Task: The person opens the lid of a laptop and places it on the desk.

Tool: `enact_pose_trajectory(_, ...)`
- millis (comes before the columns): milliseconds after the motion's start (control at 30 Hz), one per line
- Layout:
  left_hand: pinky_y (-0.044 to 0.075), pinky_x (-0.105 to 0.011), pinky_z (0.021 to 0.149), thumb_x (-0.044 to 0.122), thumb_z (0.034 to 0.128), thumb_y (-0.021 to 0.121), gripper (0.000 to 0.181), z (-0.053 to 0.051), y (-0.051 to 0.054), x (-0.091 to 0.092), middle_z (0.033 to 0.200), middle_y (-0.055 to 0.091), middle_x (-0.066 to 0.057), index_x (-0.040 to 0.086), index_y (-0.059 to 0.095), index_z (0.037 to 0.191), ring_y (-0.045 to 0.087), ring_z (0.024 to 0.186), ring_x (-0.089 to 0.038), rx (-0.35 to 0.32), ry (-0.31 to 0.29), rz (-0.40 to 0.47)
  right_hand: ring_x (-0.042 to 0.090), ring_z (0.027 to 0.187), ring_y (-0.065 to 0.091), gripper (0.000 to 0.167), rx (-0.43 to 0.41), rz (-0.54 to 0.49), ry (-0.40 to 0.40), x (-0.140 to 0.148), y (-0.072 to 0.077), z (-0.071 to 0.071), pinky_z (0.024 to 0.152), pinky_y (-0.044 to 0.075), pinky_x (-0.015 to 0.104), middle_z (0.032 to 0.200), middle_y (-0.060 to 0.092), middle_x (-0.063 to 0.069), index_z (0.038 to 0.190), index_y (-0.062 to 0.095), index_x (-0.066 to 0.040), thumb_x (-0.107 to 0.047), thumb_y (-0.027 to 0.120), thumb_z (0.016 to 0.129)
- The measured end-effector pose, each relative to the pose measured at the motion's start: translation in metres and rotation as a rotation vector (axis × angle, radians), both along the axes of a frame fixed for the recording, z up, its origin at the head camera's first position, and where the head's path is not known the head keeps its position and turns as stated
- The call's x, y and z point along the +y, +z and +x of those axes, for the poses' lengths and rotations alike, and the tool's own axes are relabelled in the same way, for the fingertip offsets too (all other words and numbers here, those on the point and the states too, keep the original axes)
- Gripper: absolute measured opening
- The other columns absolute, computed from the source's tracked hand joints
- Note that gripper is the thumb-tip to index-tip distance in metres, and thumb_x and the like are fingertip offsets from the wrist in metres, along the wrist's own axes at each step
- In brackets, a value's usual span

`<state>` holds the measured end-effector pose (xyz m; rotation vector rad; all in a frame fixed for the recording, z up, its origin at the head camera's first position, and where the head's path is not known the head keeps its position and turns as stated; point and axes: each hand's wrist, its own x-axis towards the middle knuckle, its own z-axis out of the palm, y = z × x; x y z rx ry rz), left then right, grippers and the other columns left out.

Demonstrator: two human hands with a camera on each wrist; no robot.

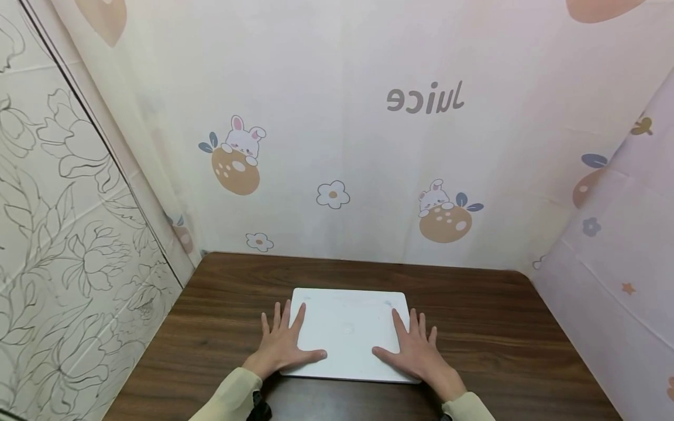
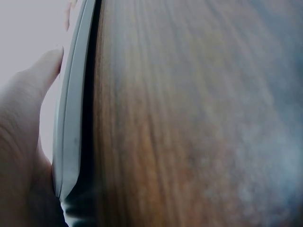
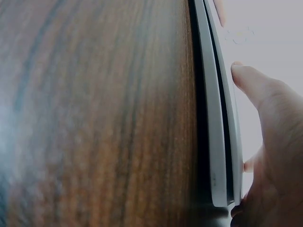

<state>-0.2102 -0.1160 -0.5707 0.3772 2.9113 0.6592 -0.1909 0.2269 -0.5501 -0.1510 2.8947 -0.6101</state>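
Note:
A closed silver-white laptop (image 1: 348, 348) lies flat on the dark wooden table, a faint round mark at the middle of its lid. Over its left edge my left hand (image 1: 282, 345) is spread, with thumb and index finger on the lid and the other fingers beyond the side. My right hand (image 1: 419, 352) lies likewise across the right edge, its thumb on the lid. In the left wrist view the laptop's front edge (image 2: 73, 113) runs beside the left thumb (image 2: 45, 71). The right wrist view shows a dark seam between lid and base near the right thumb (image 3: 251, 82).
Wood-grain table (image 1: 489, 339) surface surrounds the laptop. A printed curtain (image 1: 337, 140) with rabbits and fruit hangs behind the table's back edge. Floral cloth (image 1: 89, 263) stands on the left, and more printed cloth (image 1: 616, 263) on the right. Dark bands sit at both wrists.

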Motion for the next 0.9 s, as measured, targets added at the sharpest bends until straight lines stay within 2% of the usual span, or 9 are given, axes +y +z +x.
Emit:
enact_pose_trajectory(333, -0.009, -0.073, 0.12, 0.095, 0.0706, 0.055, 0.128, -0.0024, 0.0008, 0.0037, 0.173, -0.001, -0.02, 0.023, 0.013, 0.167, -0.009, 0.158, -0.046, -0.019, -0.009, -0.034, 0.062, 0.152, -0.004, 0.116, 0.004, -0.014, -0.007, 0.0029, 0.001, 0.0024, 0.109, -0.003, 0.085, 0.164, 0.001, 0.041, 0.165, 0.021, -0.009, -0.08, 0.061, 0.083)
enact_pose_trajectory(900, -0.009, -0.073, 0.12, 0.096, 0.0701, 0.054, 0.128, -0.0038, 0.0, 0.0094, 0.173, 0.0, -0.021, 0.024, 0.014, 0.167, -0.008, 0.158, -0.046, -0.005, -0.019, -0.012, 0.062, 0.151, -0.002, 0.116, 0.005, 0.006, -0.024, 0.0076, 0.0024, 0.0041, 0.11, 0.0, 0.085, 0.164, 0.004, 0.041, 0.164, 0.023, -0.008, -0.08, 0.061, 0.083)
